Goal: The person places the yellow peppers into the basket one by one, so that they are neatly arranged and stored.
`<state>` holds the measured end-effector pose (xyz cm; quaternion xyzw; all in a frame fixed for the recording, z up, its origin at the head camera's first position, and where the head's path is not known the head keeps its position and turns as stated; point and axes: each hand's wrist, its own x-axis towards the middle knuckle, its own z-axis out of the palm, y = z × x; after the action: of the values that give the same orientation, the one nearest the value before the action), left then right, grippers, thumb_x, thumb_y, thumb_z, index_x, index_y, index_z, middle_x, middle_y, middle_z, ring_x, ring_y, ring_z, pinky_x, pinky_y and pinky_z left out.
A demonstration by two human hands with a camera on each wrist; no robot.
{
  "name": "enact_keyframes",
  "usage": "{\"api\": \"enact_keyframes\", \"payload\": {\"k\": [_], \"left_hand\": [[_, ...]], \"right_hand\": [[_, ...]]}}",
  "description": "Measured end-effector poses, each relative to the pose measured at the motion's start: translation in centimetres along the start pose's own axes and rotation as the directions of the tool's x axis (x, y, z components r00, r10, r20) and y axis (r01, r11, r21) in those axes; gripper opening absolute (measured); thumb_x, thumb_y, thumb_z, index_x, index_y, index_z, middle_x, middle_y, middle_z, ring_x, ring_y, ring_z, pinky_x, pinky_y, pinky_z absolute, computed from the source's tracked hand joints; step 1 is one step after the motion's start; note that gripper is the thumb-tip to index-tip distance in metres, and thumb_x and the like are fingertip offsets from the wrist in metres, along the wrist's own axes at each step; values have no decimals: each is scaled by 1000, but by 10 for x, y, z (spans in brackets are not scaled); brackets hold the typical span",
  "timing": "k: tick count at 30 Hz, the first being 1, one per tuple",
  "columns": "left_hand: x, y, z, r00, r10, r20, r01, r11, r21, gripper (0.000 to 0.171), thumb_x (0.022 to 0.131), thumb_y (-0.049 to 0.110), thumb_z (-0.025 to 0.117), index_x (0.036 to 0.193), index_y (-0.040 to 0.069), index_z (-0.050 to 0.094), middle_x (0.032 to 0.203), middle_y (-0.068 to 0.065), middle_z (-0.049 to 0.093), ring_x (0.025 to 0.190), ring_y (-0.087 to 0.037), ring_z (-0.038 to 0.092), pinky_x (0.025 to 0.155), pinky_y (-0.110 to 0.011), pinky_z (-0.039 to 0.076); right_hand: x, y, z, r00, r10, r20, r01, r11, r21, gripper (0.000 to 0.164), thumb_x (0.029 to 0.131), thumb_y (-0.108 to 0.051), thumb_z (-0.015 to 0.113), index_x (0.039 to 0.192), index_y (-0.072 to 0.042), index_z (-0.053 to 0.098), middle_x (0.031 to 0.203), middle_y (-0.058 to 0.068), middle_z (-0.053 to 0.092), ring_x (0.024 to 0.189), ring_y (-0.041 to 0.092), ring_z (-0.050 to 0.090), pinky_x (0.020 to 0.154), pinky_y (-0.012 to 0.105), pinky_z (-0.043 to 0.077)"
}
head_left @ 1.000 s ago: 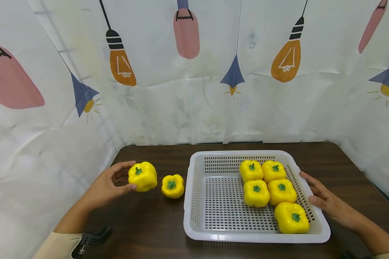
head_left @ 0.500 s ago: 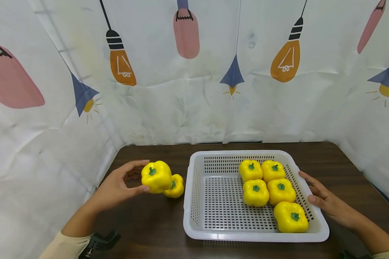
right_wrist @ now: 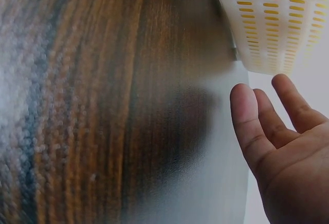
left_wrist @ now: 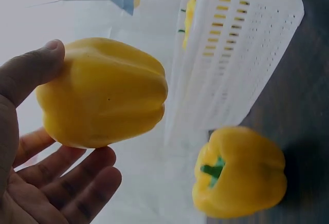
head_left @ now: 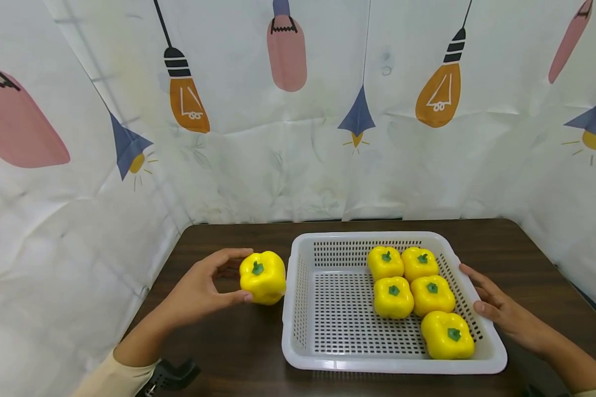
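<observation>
A yellow bell pepper [head_left: 263, 278] with a green stem is pinched between the thumb and fingers of my left hand [head_left: 198, 292], raised just left of the basket. Below it, a second bell pepper [left_wrist: 239, 172] sits on the table in the left wrist view; in the head view the held one hides it. The white perforated basket [head_left: 328, 364] has several yellow bell peppers [head_left: 432, 295] along its right side. At the basket's right wall is my right hand [head_left: 506, 314], fingers extended and holding nothing; whether the fingertips touch the rim I cannot tell.
The dark wood-grain table [head_left: 223, 353] extends around the basket. Behind and at both sides hangs a white sheet [head_left: 278, 176] printed with lamps and bulbs. The left half of the basket shows bare perforated floor.
My left hand has moved right with the bell pepper, from the table's left side to near the basket, now covering the pepper on the table. The right hand has stayed put.
</observation>
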<state>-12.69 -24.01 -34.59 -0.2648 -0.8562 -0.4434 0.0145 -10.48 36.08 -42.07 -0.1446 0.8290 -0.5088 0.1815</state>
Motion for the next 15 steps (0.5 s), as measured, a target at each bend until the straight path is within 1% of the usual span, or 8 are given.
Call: {"api": "enact_keyframes", "payload": {"k": [4,11,15], "left_hand": [[5,3,8,1000,8,23,-8,1000,-3,74,80,30,91,143,13,56,136,2,61,107,-17,66,94,-41,56],[12,9,22,998,9,59,-6,999,-42,75,78,32,92,141,16,57,136,3,60,109,-17,65,95,-39,56],[15,15,31,995,-3,99,12,996,-87,75,79,32,91,142,15,56,134,1,61,110,-20,65,92,-44,57]], "right_hand": [[0,0,0,1000,-2,5,2,1000,20,69,112,-23,37,165,-32,-6,153,49,8,113,9,60,79,43,61],[0,1,0,1000,1,-2,0,1000,10,68,112,-23,37,165,-32,-5,153,48,9,113,7,59,79,43,61],[0,1,1,1000,5,-3,-5,1000,5,68,112,-24,36,165,-33,-6,154,48,9,113,7,59,79,43,61]]}}
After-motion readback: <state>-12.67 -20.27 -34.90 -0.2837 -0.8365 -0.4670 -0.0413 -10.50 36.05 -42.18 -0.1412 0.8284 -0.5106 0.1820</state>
